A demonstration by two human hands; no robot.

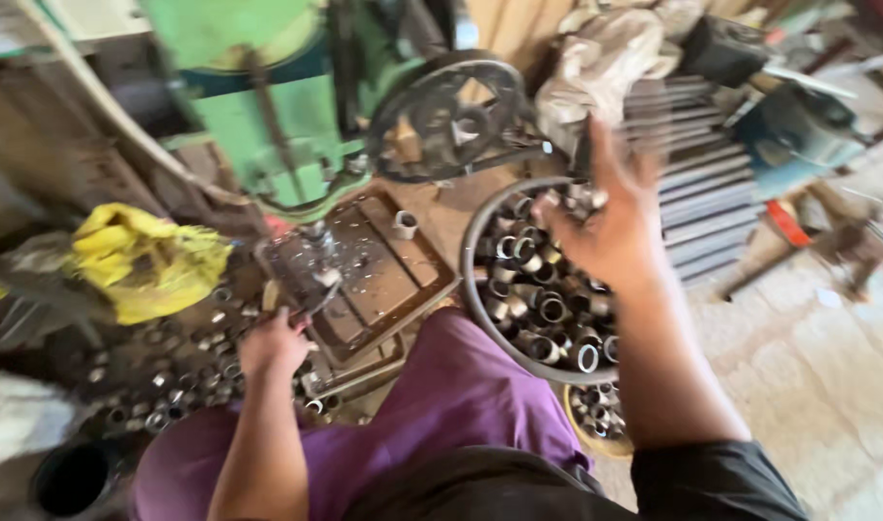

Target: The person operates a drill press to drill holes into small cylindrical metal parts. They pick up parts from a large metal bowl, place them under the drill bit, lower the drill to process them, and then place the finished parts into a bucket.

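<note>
My right hand [610, 217] is raised over a round metal basin [472, 253] full of short metal rings [548, 309]; its fingers look curled on a few rings, though blur hides the grip. My left hand [273, 340] is low at the left, closed around a thin tool or clamp handle [311, 301] at the edge of the drill table [379, 280]. A green drill press [268, 116] stands over that table, its bit [318, 241] pointing down. One ring [404, 224] rests at the table's far edge. My purple-clad lap fills the bottom.
A yellow cloth [142, 259] lies at the left. Loose rings [181, 371] litter the floor beside my left hand. A black handwheel [451, 116] sticks out from the press. Stacked metal bars [697, 188] lie at the right, and a second small bowl of rings [596, 415] sits below the basin.
</note>
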